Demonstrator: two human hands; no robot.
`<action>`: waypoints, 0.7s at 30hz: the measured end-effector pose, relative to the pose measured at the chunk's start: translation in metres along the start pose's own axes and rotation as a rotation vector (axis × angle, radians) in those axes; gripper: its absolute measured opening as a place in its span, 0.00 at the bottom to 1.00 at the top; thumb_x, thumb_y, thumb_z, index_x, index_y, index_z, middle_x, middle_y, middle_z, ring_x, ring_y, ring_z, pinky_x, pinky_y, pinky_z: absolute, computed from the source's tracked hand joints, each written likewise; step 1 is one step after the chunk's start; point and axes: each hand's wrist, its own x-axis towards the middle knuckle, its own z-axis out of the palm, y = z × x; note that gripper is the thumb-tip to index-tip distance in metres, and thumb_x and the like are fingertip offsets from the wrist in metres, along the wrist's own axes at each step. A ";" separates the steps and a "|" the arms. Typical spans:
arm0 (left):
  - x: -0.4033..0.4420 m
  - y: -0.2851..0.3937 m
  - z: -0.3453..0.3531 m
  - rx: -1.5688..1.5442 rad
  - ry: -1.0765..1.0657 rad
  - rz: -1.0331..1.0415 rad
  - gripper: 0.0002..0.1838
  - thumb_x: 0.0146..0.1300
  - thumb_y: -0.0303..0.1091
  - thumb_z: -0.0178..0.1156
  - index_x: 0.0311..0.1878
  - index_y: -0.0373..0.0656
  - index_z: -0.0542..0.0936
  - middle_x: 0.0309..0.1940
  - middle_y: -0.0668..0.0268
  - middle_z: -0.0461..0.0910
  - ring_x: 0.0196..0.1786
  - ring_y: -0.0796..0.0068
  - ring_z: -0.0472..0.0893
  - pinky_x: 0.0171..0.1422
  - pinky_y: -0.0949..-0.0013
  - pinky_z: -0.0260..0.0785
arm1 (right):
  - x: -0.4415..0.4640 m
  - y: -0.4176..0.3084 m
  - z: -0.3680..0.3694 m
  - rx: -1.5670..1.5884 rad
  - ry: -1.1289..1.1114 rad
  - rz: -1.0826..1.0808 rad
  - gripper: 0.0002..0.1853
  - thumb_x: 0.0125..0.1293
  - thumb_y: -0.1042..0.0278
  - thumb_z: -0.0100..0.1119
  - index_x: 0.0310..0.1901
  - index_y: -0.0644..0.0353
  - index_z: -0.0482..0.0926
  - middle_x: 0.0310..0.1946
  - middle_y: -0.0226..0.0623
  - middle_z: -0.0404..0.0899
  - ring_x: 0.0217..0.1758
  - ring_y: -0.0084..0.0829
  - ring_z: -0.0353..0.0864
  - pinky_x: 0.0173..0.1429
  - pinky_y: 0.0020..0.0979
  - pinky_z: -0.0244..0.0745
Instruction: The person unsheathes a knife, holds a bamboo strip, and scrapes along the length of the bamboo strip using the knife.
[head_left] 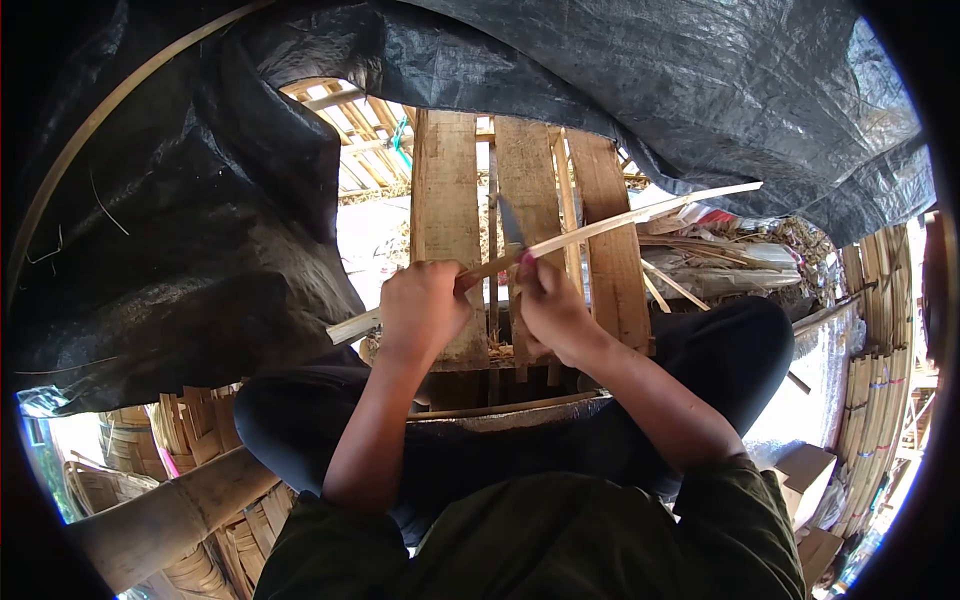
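A long, pale bamboo strip (620,218) lies slantwise across the view above a bench of wooden planks (445,190). My left hand (425,305) is closed round the strip, whose split end sticks out at the lower left. My right hand (552,305) is closed round a knife, and its thumb is against the strip. The knife's blade (510,222) points up and away, touching or crossing the strip just beside the thumb. The knife's handle is mostly hidden in my right hand.
Black plastic sheeting (700,90) hangs over the far side and the left. My bent legs (725,350) flank the bench. A thick bamboo pole (180,515) lies at lower left. Bundled bamboo slats (880,400) and a cardboard box (805,475) are at right.
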 end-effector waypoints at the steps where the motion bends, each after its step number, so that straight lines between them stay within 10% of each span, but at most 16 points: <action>1: 0.000 -0.001 0.000 -0.020 -0.011 -0.002 0.07 0.62 0.38 0.66 0.31 0.49 0.87 0.24 0.55 0.84 0.30 0.52 0.85 0.37 0.54 0.77 | 0.000 -0.003 -0.003 0.117 -0.160 0.077 0.17 0.83 0.54 0.36 0.51 0.62 0.66 0.19 0.28 0.65 0.13 0.20 0.63 0.13 0.29 0.58; 4: 0.000 -0.004 -0.006 -0.052 -0.027 -0.008 0.06 0.61 0.37 0.66 0.32 0.49 0.88 0.25 0.56 0.84 0.30 0.53 0.85 0.38 0.54 0.77 | 0.011 0.003 -0.024 0.177 -0.244 0.099 0.15 0.81 0.61 0.46 0.56 0.66 0.67 0.19 0.37 0.71 0.14 0.31 0.72 0.18 0.37 0.67; 6: -0.003 -0.004 -0.009 -0.071 -0.031 -0.014 0.05 0.61 0.36 0.66 0.33 0.49 0.88 0.25 0.56 0.84 0.30 0.53 0.85 0.38 0.54 0.77 | 0.024 0.010 -0.031 -0.410 0.289 -0.804 0.21 0.75 0.63 0.58 0.61 0.62 0.64 0.25 0.40 0.76 0.19 0.30 0.76 0.25 0.37 0.71; 7: -0.004 -0.004 -0.010 -0.091 -0.060 -0.004 0.05 0.61 0.35 0.65 0.34 0.48 0.87 0.25 0.56 0.84 0.31 0.53 0.85 0.39 0.54 0.77 | 0.019 0.003 -0.035 -0.472 0.255 -0.768 0.17 0.70 0.66 0.62 0.56 0.62 0.71 0.26 0.49 0.82 0.30 0.50 0.86 0.32 0.44 0.78; 21: -0.025 -0.020 -0.066 0.107 0.038 0.084 0.13 0.68 0.47 0.63 0.32 0.49 0.82 0.19 0.60 0.79 0.25 0.54 0.81 0.30 0.55 0.71 | 0.058 0.006 -0.071 -0.701 0.235 -0.834 0.08 0.64 0.71 0.66 0.44 0.59 0.83 0.35 0.43 0.87 0.38 0.47 0.87 0.38 0.38 0.79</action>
